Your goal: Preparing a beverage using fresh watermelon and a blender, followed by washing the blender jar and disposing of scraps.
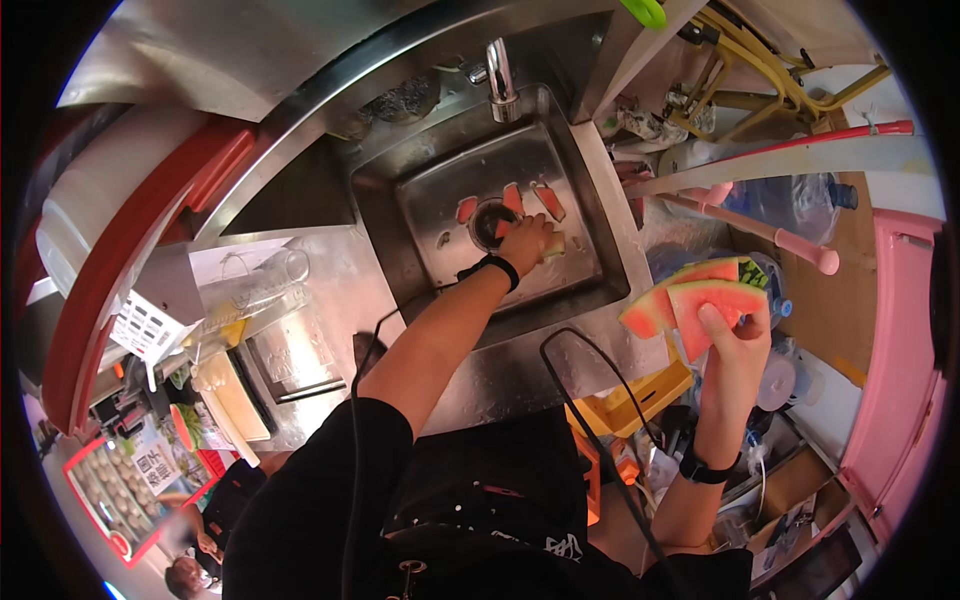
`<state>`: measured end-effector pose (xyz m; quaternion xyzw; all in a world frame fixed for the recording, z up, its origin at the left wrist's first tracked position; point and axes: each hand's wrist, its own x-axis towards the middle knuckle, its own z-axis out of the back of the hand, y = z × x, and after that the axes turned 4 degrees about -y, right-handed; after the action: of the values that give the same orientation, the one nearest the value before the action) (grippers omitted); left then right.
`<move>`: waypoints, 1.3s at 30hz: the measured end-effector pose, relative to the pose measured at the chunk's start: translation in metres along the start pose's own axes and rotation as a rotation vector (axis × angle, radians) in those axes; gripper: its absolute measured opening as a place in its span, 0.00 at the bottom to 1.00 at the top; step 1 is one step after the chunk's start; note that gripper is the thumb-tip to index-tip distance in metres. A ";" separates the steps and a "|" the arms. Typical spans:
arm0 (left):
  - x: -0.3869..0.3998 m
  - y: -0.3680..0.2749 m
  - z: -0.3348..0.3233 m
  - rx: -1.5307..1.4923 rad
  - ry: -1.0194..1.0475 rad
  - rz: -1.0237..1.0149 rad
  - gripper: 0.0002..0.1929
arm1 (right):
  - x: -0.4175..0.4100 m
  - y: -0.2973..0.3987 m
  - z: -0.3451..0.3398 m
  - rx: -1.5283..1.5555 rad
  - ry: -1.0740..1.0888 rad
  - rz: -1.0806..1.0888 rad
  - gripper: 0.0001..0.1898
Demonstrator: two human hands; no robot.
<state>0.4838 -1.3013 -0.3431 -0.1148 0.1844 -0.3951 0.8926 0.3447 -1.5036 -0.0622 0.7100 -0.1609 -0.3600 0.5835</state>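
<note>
In the stainless steel sink point(442, 176), my left hand point(527, 241) reaches down beside the round drain point(486, 232). Its fingertips are at red watermelon pieces, and a pale green piece of rind point(555, 244) shows next to the palm. Whether the fingers grip anything is hidden. Around the drain lie several thin watermelon pieces point(550, 202), red on one side. My right hand point(739, 330) is raised to the right of the sink, pinching overlapping watermelon slices point(694, 304) between thumb and fingers. Red flesh faces up, and striped green rind shows at the far end.
A chrome faucet point(501, 86) overhangs the sink's far side. Right of it are a pink-handled pole point(795, 247), large plastic bottles point(784, 206) and a yellow crate point(637, 401). At left stand a clear pitcher point(277, 274) and a red-rimmed shelf edge point(127, 277). Another person point(195, 570) is at lower left.
</note>
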 end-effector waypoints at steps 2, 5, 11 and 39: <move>0.003 -0.008 0.003 -0.026 0.030 0.020 0.29 | -0.006 -0.008 0.012 -0.020 -0.025 -0.025 0.20; 0.019 -0.001 0.016 -0.001 -0.197 -0.127 0.19 | -0.016 -0.015 0.015 0.031 -0.056 -0.066 0.20; 0.047 0.020 0.011 0.147 -0.192 -0.243 0.11 | -0.036 -0.022 0.023 0.138 -0.010 -0.106 0.18; -0.045 0.065 0.051 -0.662 -0.220 0.499 0.25 | -0.051 0.018 0.048 0.185 0.089 -0.083 0.20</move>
<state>0.5202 -1.2217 -0.3084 -0.3888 0.2269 -0.0720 0.8900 0.2792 -1.5094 -0.0314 0.7822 -0.1381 -0.3355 0.5065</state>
